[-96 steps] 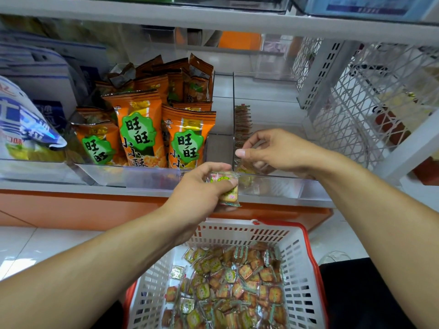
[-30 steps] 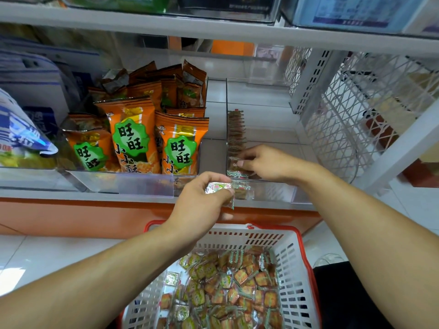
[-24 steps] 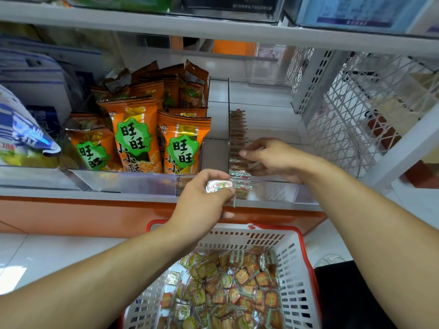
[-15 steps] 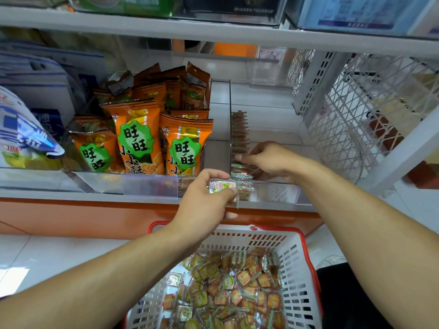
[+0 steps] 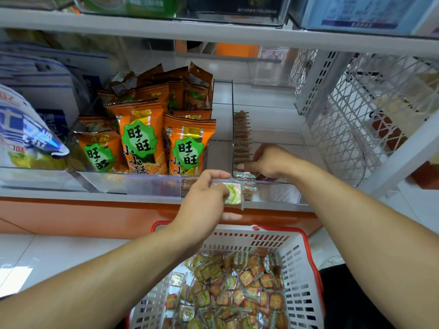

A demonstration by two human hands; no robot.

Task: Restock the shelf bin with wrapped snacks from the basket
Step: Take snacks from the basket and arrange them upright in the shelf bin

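Above the white basket of wrapped snacks, your right hand steadies the row inside the clear shelf bin, fingers curled on it, while your left hand pinches one snack, likely next tucked into that row.

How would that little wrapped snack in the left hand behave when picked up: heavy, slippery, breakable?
Probably very light: the left hand pinches the wrapped snack with fingertips alone. Its shiny wrapper looks slick, so it might slide in a loose grip. The square piece inside seems stiff and likely brittle, while the crimped wrapper edges look floppy. It is flat, so it should not roll.
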